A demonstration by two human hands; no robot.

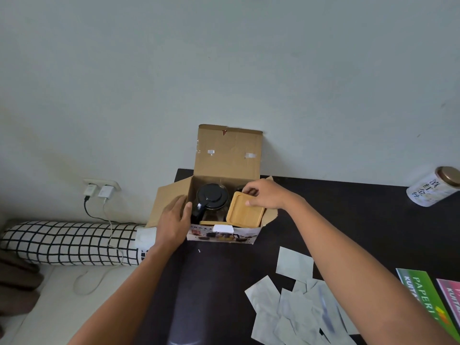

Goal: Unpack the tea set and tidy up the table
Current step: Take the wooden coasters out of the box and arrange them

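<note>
An open cardboard box (227,155) stands at the far left corner of the black table (348,210), its lid flap upright against the wall. Inside it sits a glass teapot (211,199) with a black lid and handle, and beside that a small square bamboo tray (245,211), tilted up at the box's right side. My right hand (267,194) pinches the tray's far edge between thumb and fingers. My left hand (174,221) presses against the box's left front corner, fingers curled on the wall next to the teapot's handle.
Several white paper sheets (298,302) lie scattered at the near right. Green and pink booklets (428,295) sit at the right edge. A white tin (433,186) with a gold lid stands at the far right. Left of the table are a checked bolster (69,242) and plugged chargers (99,191).
</note>
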